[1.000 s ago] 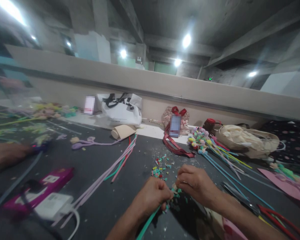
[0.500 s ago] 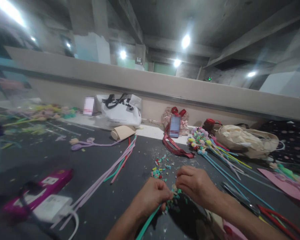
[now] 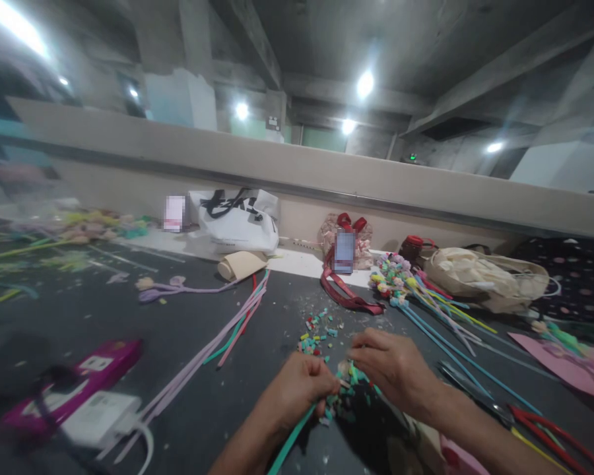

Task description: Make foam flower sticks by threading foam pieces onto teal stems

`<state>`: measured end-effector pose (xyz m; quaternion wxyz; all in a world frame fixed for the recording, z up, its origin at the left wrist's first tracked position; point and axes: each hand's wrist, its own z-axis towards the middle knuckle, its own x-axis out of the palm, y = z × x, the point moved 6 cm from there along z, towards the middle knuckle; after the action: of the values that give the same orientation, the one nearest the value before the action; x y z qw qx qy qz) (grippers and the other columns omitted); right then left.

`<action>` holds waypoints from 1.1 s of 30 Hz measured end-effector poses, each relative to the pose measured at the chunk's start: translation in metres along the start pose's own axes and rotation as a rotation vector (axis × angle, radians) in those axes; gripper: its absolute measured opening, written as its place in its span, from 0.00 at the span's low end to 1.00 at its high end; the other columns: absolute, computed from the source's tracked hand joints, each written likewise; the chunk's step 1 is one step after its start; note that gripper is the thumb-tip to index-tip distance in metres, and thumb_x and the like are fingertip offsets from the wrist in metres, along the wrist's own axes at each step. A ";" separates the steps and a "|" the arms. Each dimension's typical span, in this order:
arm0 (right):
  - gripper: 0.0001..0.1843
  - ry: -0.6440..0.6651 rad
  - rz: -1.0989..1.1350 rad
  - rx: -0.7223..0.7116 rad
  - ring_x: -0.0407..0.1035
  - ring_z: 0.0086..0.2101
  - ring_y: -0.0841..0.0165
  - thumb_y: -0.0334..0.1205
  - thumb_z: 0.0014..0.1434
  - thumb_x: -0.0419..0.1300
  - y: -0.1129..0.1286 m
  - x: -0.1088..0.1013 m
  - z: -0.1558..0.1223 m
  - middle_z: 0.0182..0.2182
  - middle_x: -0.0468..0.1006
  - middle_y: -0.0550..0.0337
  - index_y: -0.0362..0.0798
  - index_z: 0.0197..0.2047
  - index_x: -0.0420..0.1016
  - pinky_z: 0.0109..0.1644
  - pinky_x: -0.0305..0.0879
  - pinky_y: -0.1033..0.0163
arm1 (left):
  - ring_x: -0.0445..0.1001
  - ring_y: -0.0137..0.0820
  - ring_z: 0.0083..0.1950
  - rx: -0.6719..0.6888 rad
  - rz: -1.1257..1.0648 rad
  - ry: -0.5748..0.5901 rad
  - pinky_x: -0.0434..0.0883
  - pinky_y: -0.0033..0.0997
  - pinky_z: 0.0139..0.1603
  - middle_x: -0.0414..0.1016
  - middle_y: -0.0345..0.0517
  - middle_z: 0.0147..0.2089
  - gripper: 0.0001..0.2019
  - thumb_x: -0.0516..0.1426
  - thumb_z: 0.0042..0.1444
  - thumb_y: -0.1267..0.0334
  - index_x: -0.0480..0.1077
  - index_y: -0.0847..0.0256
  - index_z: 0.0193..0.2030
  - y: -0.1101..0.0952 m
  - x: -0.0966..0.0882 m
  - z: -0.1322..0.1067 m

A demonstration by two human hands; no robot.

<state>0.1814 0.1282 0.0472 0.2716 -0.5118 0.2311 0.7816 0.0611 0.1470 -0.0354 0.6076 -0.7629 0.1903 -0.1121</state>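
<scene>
My left hand (image 3: 299,386) pinches a green strip (image 3: 291,441); my right hand (image 3: 393,366) bends its fingers, grip unclear. Hand positions hardly change: the work spot holds.

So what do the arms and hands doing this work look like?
They're a person's: a left hand and a right hand, each with ordinary human fingers. Both are gloveless, and both forearms are bare as far as they show, with no sleeves, watch, cables or markings visible.
</scene>
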 end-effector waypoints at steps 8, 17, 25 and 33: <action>0.12 -0.134 0.317 0.196 0.66 0.38 0.69 0.32 0.56 0.50 -0.013 -0.021 -0.015 0.38 0.70 0.54 0.48 0.43 0.68 0.39 0.62 0.66 | 0.49 0.19 0.08 -0.064 -0.260 0.150 0.44 0.21 0.11 0.58 0.34 0.07 0.09 0.55 0.39 0.60 0.66 0.64 0.16 -0.001 0.004 0.001; 0.30 0.038 0.358 0.095 0.62 0.44 0.66 0.33 0.44 0.60 0.009 -0.017 0.005 0.45 0.69 0.57 0.50 0.52 0.61 0.44 0.59 0.63 | 0.46 0.17 0.07 -0.032 -0.408 0.294 0.40 0.20 0.10 0.56 0.33 0.07 0.11 0.56 0.43 0.59 0.67 0.66 0.19 -0.003 0.008 -0.004; 0.17 0.050 0.398 0.050 0.64 0.34 0.69 0.34 0.48 0.59 0.014 -0.010 0.015 0.33 0.71 0.58 0.45 0.43 0.67 0.38 0.58 0.66 | 0.47 0.17 0.08 -0.023 -0.419 0.328 0.41 0.20 0.10 0.58 0.33 0.07 0.11 0.56 0.43 0.60 0.67 0.67 0.19 -0.001 0.009 -0.002; 0.12 0.030 0.428 0.055 0.65 0.33 0.70 0.34 0.50 0.58 0.011 -0.005 0.012 0.32 0.72 0.58 0.45 0.40 0.68 0.37 0.58 0.66 | 0.47 0.17 0.07 -0.038 -0.427 0.332 0.40 0.19 0.08 0.59 0.33 0.07 0.10 0.55 0.44 0.60 0.67 0.66 0.22 -0.002 0.008 -0.003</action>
<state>0.1680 0.1270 0.0567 0.1099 -0.4552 0.3600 0.8069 0.0671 0.1415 -0.0335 0.5162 -0.7682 0.1244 -0.3576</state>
